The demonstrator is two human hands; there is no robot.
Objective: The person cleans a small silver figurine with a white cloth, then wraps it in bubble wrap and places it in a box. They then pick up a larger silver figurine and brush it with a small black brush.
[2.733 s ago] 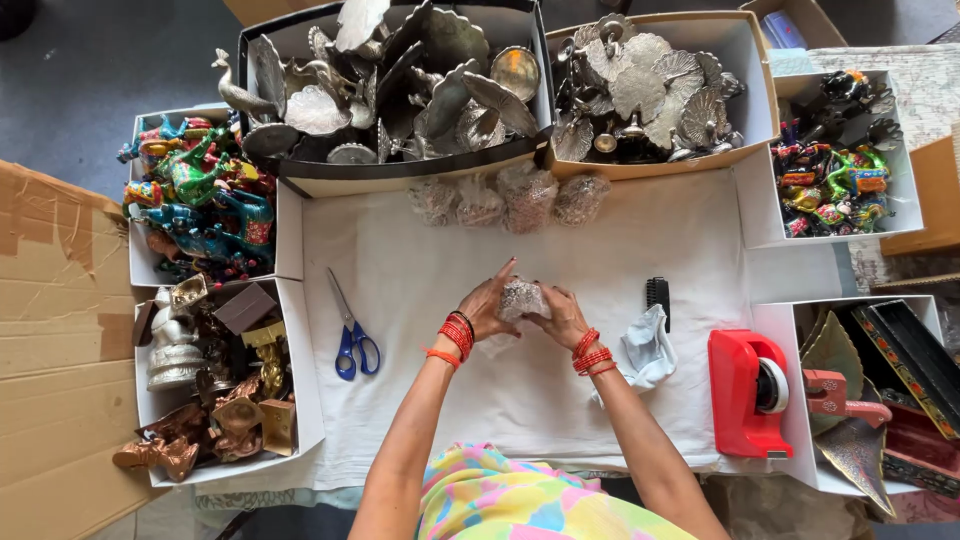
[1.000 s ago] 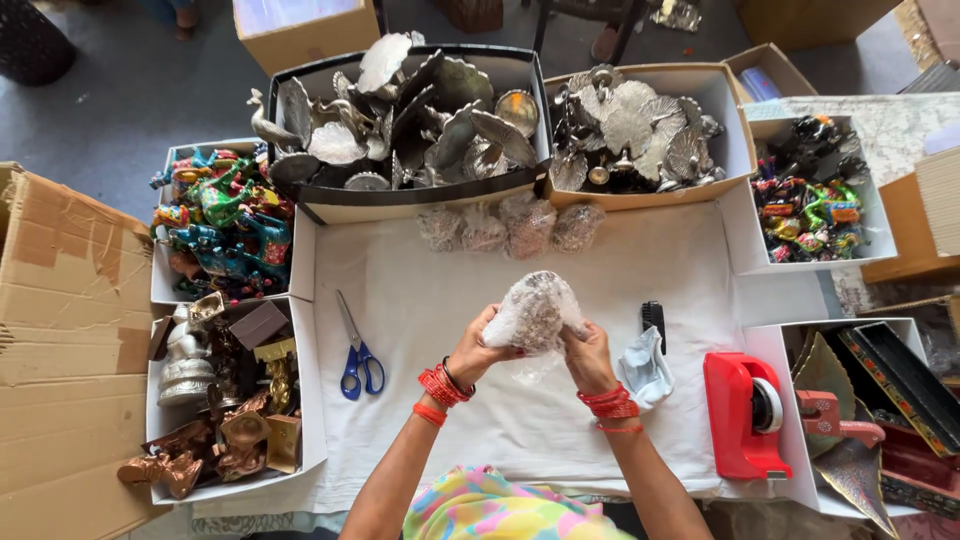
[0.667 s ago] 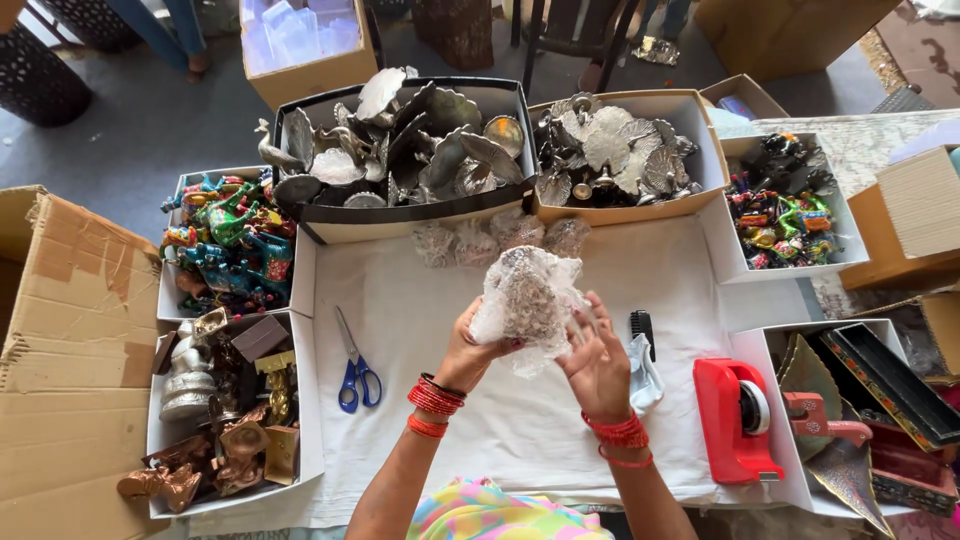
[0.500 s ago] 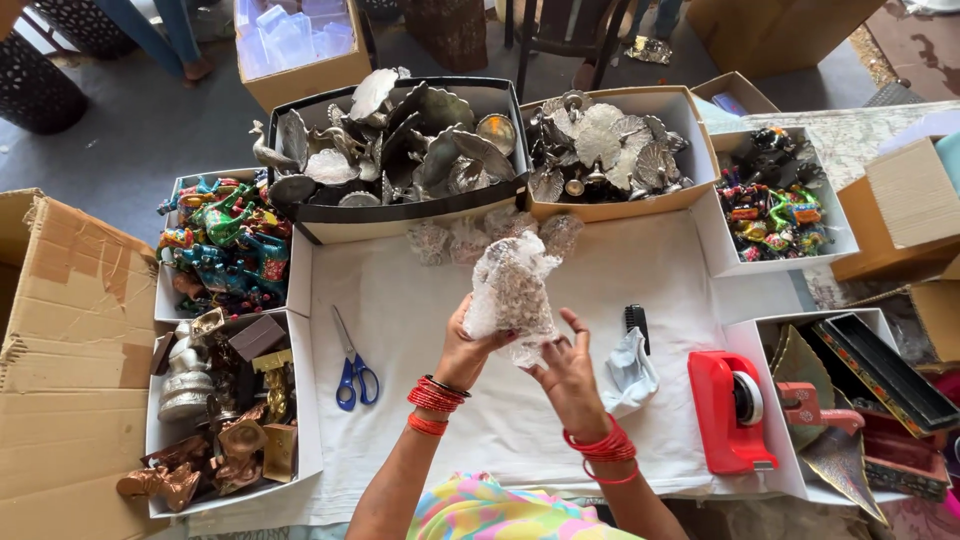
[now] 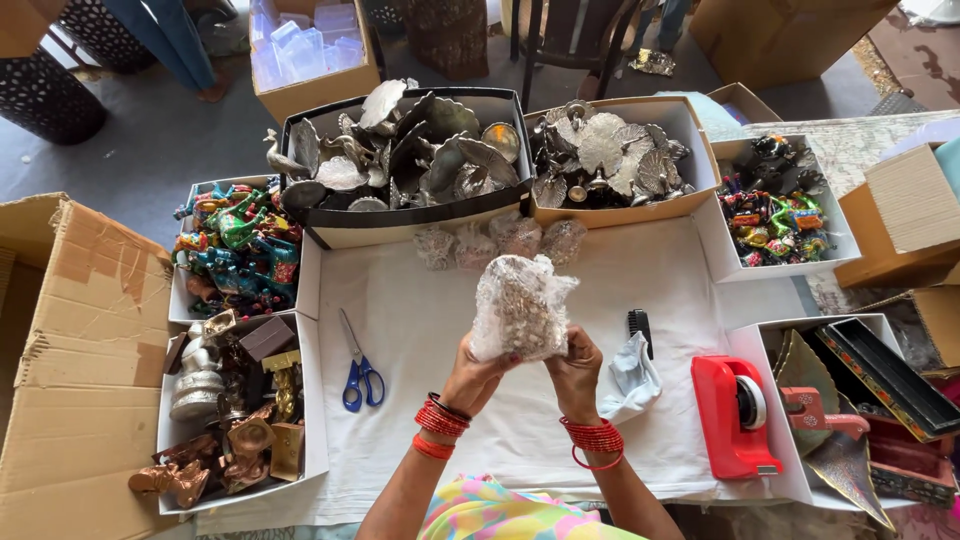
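Observation:
Both of my hands hold up a metal piece wrapped in clear bubble wrap (image 5: 520,306) above the white cloth (image 5: 420,320). My left hand (image 5: 473,376) grips its lower left side, and my right hand (image 5: 576,372) grips its lower right side. Red bangles sit on both wrists. Three similar bubble-wrapped bundles (image 5: 500,240) lie in a row at the far edge of the cloth.
Blue-handled scissors (image 5: 358,365) lie to the left, a crumpled cloth (image 5: 632,372) and black brush to the right, then a red tape dispenser (image 5: 735,415). Boxes of silver metal pieces (image 5: 420,160), colourful figurines (image 5: 235,250) and brass figures (image 5: 230,400) ring the cloth. An open cardboard box (image 5: 70,360) stands at the left.
My hands have lifted the wrapped piece from low over the cloth up toward the camera and turned it upright. The view has tilted further toward the floor beyond the boxes.

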